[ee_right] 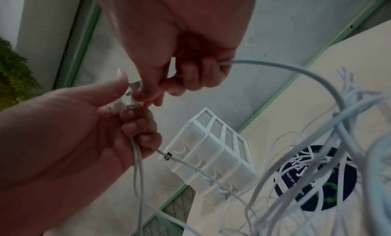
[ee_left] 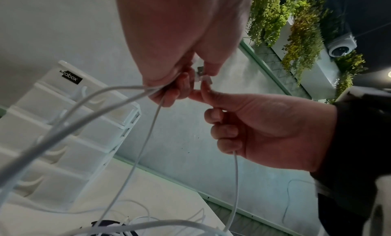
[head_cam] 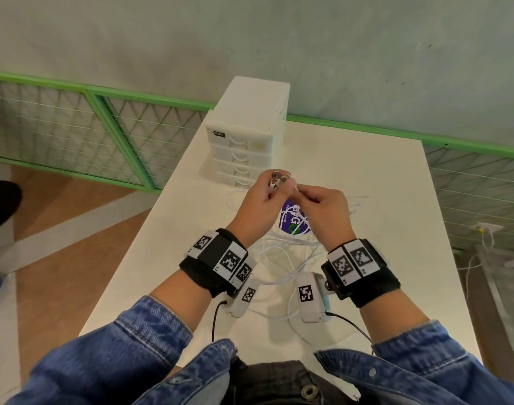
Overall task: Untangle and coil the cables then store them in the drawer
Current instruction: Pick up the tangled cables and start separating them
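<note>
— Up close, what do the fingers (ee_left: 213,116) hold?

— Those of the left hand (head_cam: 257,207) curl round white plugs (head_cam: 277,181) and the cords below them; the right hand (head_cam: 322,213) pinches a plug end beside them and closes on a cable (ee_right: 296,70).

— Where are the cables (head_cam: 282,258)?

— They hang from both hands to a loose white tangle on the bench (head_cam: 381,200), across a round dark sticker (head_cam: 292,222).

— And the drawer?

— The white drawer unit (head_cam: 247,135) stands at the bench's far edge, every drawer pushed in, just beyond the raised hands.
</note>
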`<state>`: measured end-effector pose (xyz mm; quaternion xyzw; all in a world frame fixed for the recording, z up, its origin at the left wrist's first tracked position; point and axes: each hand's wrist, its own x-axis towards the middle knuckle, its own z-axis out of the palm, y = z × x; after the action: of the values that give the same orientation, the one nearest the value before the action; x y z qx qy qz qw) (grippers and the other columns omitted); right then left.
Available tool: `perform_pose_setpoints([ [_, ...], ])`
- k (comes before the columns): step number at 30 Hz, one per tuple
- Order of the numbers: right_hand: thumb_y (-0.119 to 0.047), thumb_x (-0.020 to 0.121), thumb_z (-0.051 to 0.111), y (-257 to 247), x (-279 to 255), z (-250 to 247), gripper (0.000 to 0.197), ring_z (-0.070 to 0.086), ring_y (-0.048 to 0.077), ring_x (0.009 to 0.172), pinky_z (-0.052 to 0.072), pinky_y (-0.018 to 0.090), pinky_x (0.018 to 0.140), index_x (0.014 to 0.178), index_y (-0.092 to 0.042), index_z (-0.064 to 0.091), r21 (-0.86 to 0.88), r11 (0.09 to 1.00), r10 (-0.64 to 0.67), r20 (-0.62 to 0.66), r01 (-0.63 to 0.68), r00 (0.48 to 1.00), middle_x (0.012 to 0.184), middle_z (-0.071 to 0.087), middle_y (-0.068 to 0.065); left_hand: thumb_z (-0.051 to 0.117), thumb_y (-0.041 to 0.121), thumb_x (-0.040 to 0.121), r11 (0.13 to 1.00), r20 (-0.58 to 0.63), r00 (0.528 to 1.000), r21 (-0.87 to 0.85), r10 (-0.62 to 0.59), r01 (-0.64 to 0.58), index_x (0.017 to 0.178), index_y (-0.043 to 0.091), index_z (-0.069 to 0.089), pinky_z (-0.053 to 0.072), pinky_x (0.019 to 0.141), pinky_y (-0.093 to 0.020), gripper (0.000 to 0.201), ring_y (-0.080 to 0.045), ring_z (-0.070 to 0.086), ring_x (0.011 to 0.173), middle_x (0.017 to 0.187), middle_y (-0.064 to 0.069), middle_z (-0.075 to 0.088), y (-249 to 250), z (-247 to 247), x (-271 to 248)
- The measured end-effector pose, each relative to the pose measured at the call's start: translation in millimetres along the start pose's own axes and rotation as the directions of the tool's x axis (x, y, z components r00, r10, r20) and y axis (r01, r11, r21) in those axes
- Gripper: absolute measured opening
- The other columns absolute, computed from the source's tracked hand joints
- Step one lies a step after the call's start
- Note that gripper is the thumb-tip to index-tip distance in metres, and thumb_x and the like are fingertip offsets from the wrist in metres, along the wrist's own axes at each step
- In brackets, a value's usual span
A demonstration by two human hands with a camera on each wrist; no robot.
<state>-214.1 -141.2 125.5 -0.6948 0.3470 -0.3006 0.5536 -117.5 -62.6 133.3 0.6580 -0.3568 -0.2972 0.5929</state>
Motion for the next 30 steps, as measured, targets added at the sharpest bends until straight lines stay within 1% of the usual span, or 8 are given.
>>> perform_pose_setpoints([
  [4, -0.010, 0.091, 0.049, 6, -4, 2, 0.021, 0.056, 0.031, 0.070, 0.043, 0.039, 0.065, 0.086, -0.001, 0.067, -0.220, 0.970, -0.085, 0.096, 0.104, 0.992, 0.081, 0.067, 0.023, 0.048, 0.013, 0.097, 1.000, 0.102, 0.995, -0.010, 0.009, -0.008, 0.113, 0.009, 0.047, 0.044, 0.071, -0.006, 0.017, 0.014, 0.058, 0.071, 0.093, 0.010, 0.056, 3, 6, -4],
  [10, -0.018, 0.097, 0.043, 0, -11, -2, 0.018, 0.052, 0.016, 0.076, 0.040, 0.025, 0.071, 0.096, -0.014, 0.060, -0.141, 0.986, -0.063, 0.188, 0.091, 0.980, 0.092, 0.056, 0.014, 0.040, 0.015, 0.100, 0.998, 0.078, 0.996, 0.025, 0.047, -0.049, 0.103, 0.012, 0.044, 0.043, 0.069, -0.013, 0.006, -0.001, 0.053, 0.071, 0.080, 0.004, 0.051, 14, 12, -9],
  [13, -0.016, 0.098, 0.038, -2, -16, -8, 0.030, 0.053, 0.010, 0.104, 0.042, 0.022, 0.088, 0.128, -0.017, 0.044, 0.001, 0.999, -0.031, 0.368, 0.033, 0.929, 0.114, 0.056, 0.000, 0.039, 0.016, 0.100, 0.998, 0.097, 0.994, 0.021, 0.049, -0.052, 0.100, 0.015, 0.045, 0.044, 0.074, -0.021, 0.006, -0.014, 0.049, 0.078, 0.083, -0.001, 0.051, 26, 18, -9],
  [16, -0.003, 0.095, 0.042, -6, -20, -15, 0.046, 0.048, 0.003, 0.117, 0.041, 0.017, 0.099, 0.134, -0.023, 0.028, 0.208, 0.978, -0.094, 0.442, -0.001, 0.892, 0.128, 0.048, -0.003, 0.037, 0.016, 0.101, 1.000, 0.153, 0.988, 0.009, 0.029, -0.030, 0.095, 0.025, 0.046, 0.042, 0.076, -0.030, 0.014, -0.019, 0.047, 0.077, 0.081, -0.001, 0.050, 38, 23, -10],
  [21, -0.009, 0.085, 0.055, -1, -23, -33, 0.031, 0.060, 0.034, 0.093, 0.044, 0.059, 0.089, 0.108, -0.029, 0.050, 0.205, 0.978, -0.062, 0.402, -0.024, 0.914, 0.105, 0.056, 0.031, 0.036, 0.024, 0.102, 0.997, 0.305, 0.952, 0.075, -0.012, -0.011, 0.094, 0.030, 0.045, 0.045, 0.063, -0.022, 0.014, -0.012, 0.053, 0.067, 0.075, -0.001, 0.050, 53, 37, -19],
  [23, -0.001, 0.092, 0.048, 2, -25, -35, 0.028, 0.059, 0.017, 0.068, 0.050, 0.042, 0.071, 0.105, -0.026, 0.050, 0.258, 0.966, -0.106, 0.402, -0.001, 0.910, 0.081, 0.055, 0.017, 0.037, 0.026, 0.101, 0.995, 0.290, 0.957, 0.098, -0.029, 0.001, 0.093, 0.032, 0.044, 0.043, 0.046, -0.025, 0.012, -0.019, 0.051, 0.055, 0.072, -0.007, 0.049, 58, 40, -21],
  [25, -0.003, 0.092, 0.048, 1, -27, -36, 0.022, 0.049, 0.008, 0.055, 0.045, 0.023, 0.059, 0.102, -0.023, 0.050, 0.298, 0.954, -0.143, 0.405, 0.017, 0.903, 0.070, 0.046, 0.007, 0.038, 0.027, 0.101, 0.997, 0.252, 0.968, 0.081, -0.023, 0.002, 0.092, 0.032, 0.044, 0.043, 0.050, -0.032, 0.012, -0.026, 0.049, 0.059, 0.073, -0.009, 0.049, 61, 41, -23],
  [30, -0.022, 0.092, 0.048, 28, -29, -32, 0.021, 0.045, 0.007, 0.061, 0.040, 0.026, 0.067, 0.088, -0.039, 0.060, 0.018, 0.986, -0.157, 0.460, 0.168, 0.874, 0.070, 0.047, 0.002, 0.039, 0.021, 0.100, 0.980, 0.064, 0.981, 0.061, 0.184, -0.188, 0.098, 0.011, 0.046, 0.042, 0.077, -0.023, 0.013, -0.008, 0.046, 0.078, 0.082, 0.005, 0.046, 71, 22, -11],
])
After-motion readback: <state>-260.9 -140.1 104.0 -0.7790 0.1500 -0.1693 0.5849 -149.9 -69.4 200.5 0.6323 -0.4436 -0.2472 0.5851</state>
